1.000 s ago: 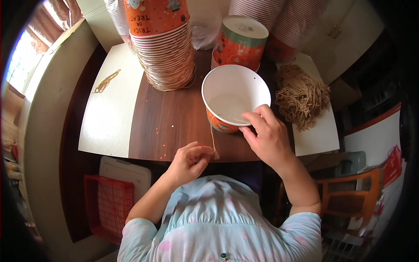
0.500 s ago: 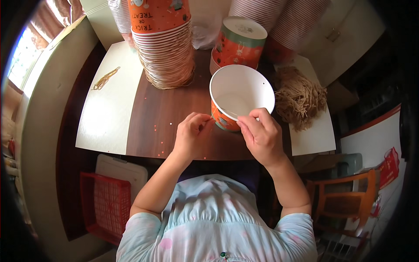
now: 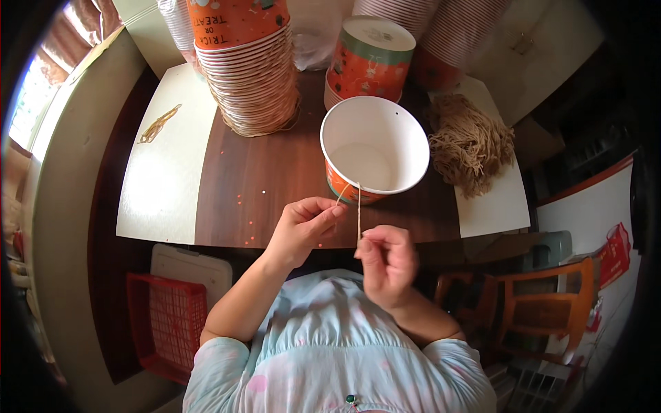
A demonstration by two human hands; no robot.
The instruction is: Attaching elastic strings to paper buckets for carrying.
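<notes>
An open paper bucket point(image 3: 375, 148), white inside and orange outside, stands upright on the brown table, a small hole showing near its far rim. A thin tan cord point(image 3: 359, 213) hangs over its near rim and runs taut toward me. My right hand point(image 3: 389, 265) pinches the cord's lower part, near the table's front edge. Just left of it, my left hand point(image 3: 306, 227) is closed in a pinch on the cord's other end, which comes from the bucket's outer near side.
A tall stack of upturned orange buckets point(image 3: 241, 76) with cords around it stands back left. Behind the open bucket is an upturned bucket point(image 3: 375, 62). A bundle of tan cords point(image 3: 471, 144) lies right, a few loose cords point(image 3: 160, 124) left. Tiny red bits dot the table.
My right hand has pulled away from the rim, down toward me, drawing the cord out straight. My left hand has come slightly right and nearer. The bucket appears slightly further left.
</notes>
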